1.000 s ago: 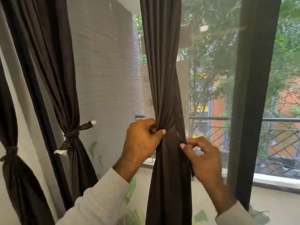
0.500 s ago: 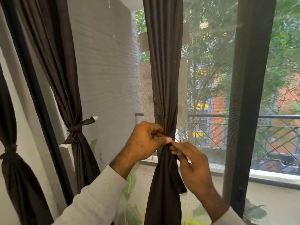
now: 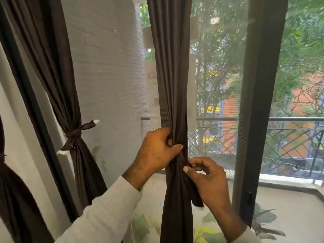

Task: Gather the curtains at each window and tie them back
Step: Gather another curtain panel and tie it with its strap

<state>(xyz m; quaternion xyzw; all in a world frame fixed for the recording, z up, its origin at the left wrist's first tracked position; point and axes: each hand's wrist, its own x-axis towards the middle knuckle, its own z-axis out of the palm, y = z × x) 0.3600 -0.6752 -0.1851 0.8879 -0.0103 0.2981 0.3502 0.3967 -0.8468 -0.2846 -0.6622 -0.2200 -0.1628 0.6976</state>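
A dark brown curtain (image 3: 171,71) hangs gathered in front of the window's middle. My left hand (image 3: 155,151) grips the bunched fabric at its waist, thumb across the front. Just below and to the right, my right hand (image 3: 207,179) pinches a dark tie strip (image 3: 196,197) whose loose end hangs down beside the curtain. Further left, a second curtain (image 3: 57,72) is bound by a knotted tie (image 3: 73,135). At the left edge a third curtain (image 3: 12,199) also looks tied.
A dark window frame post (image 3: 259,102) stands right of my hands. Behind the mesh screen are a white brick wall (image 3: 108,67), a balcony railing (image 3: 289,132), trees and potted leaves (image 3: 264,221) low down.
My right hand slid from the curtain's right side to its front, just under my left thumb, and now holds the tie strip. The view shifted slightly upward and right.
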